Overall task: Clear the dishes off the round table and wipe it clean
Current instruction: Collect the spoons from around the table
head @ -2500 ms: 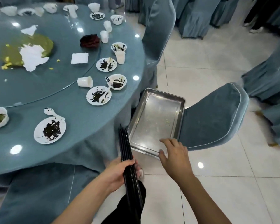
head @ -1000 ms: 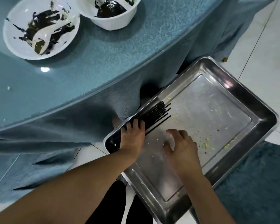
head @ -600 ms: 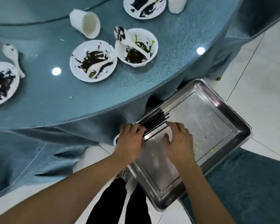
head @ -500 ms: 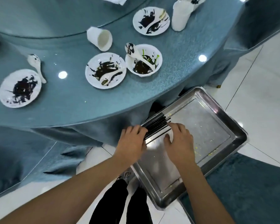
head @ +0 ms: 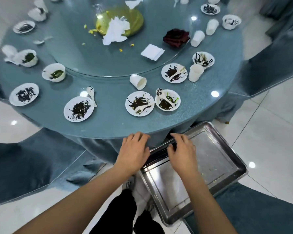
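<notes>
Barely started: only black chopsticks [head: 159, 155] are in the steel tray [head: 227, 166], left hand [head: 134, 152] & right hand [head: 183, 153] resting loosely spread on them. Plates, bowls, cups all left on round table [head: 108, 122]; wiping not begun.

White glossy floor tiles [head: 269, 125] reflect ceiling lights. Chairs in blue-grey covers stand around: one at lower right [head: 260, 208], another at upper right [head: 277, 53].

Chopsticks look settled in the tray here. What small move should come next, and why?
Probably lift the right hand off the black chopsticks in the steel tray and reach for the nearest dirty plate: plates, bowls and cups remain on the table.
</notes>
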Demonstrator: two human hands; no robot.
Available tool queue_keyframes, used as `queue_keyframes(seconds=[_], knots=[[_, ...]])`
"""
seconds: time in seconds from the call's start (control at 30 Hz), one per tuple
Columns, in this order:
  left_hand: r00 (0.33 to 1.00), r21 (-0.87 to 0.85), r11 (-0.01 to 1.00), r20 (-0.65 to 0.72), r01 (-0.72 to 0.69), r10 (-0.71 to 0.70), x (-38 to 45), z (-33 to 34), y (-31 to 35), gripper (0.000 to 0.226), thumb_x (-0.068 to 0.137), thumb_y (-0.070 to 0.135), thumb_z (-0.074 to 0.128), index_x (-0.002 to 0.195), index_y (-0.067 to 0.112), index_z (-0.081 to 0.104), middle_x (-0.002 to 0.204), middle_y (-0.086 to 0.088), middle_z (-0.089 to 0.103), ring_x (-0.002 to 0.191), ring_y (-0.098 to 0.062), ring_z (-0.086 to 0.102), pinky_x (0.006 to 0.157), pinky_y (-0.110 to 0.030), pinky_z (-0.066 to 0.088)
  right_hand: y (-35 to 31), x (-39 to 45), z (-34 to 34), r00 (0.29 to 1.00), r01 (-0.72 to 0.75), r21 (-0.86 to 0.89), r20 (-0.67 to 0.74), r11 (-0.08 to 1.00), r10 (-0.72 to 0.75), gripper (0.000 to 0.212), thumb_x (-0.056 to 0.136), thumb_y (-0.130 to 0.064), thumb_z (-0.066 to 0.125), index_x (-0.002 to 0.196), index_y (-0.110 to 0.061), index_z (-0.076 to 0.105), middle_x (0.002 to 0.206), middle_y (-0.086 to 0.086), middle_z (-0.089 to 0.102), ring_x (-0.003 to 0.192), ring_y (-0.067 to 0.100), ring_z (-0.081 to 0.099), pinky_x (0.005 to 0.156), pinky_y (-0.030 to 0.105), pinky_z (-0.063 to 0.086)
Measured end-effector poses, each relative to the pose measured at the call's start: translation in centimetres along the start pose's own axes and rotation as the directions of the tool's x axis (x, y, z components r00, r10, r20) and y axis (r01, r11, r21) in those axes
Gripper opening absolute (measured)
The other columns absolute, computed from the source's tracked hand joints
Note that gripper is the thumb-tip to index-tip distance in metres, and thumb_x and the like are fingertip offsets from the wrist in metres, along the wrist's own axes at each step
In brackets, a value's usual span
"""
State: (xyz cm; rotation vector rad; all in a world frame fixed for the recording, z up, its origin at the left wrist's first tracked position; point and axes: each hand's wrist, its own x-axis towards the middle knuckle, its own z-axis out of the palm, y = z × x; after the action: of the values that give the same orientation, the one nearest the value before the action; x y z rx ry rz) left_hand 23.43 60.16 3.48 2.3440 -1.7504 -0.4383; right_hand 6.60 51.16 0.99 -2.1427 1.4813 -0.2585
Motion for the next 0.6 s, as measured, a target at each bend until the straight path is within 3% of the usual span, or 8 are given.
queue_keyframes(seconds=[0.27, 0.4, 0.6], knots=[[0.997, -0.056, 0.996, 0.007, 0.073, -0.073, 1.7, -2.5, -2.7, 0.035, 0.097, 0.029, 0.055, 0.132, 0.022, 0.056, 0.128, -0.001, 0.058, 0.115, -0.028, 0.054, 0.101, -0.041, 0.039, -3.2, 2.0, -2.1, 0.999, 0.011, -0.042, 0.032, 0.999, -0.009, 0.042, 0.094, -0.025, 0.057, 0.136, -0.022, 0.055, 0.131, 0.001, 0.055, 0.119, 0.025, 0.054, 0.103, 0.045, 0.037], [0.997, -0.057, 0.995, 0.027, 0.078, -0.076, 5.6, -3.0, -4.7, 0.037, 0.100, 0.030, 0.051, 0.136, 0.022, 0.052, 0.132, -0.003, 0.057, 0.118, -0.027, 0.051, 0.104, -0.041, 0.037, -4.1, 4.3, -2.6, 0.999, -0.002, -0.081, 0.036, 0.997, 0.004, 0.042, 0.093, -0.024, 0.058, 0.135, -0.021, 0.056, 0.130, 0.003, 0.056, 0.118, 0.027, 0.054, 0.102, 0.047, 0.037], [0.994, -0.011, 0.999, 0.094, 0.053, -0.051, 12.5, -2.2, -7.3, 0.039, 0.096, 0.028, 0.053, 0.135, 0.022, 0.054, 0.126, -0.005, 0.059, 0.114, -0.032, 0.053, 0.095, -0.042, 0.040, -5.5, 8.1, -2.2, 0.999, -0.029, -0.133, 0.011, 0.991, 0.030, 0.040, 0.090, -0.027, 0.063, 0.130, -0.020, 0.058, 0.126, 0.005, 0.057, 0.113, 0.029, 0.057, 0.098, 0.047, 0.041]])
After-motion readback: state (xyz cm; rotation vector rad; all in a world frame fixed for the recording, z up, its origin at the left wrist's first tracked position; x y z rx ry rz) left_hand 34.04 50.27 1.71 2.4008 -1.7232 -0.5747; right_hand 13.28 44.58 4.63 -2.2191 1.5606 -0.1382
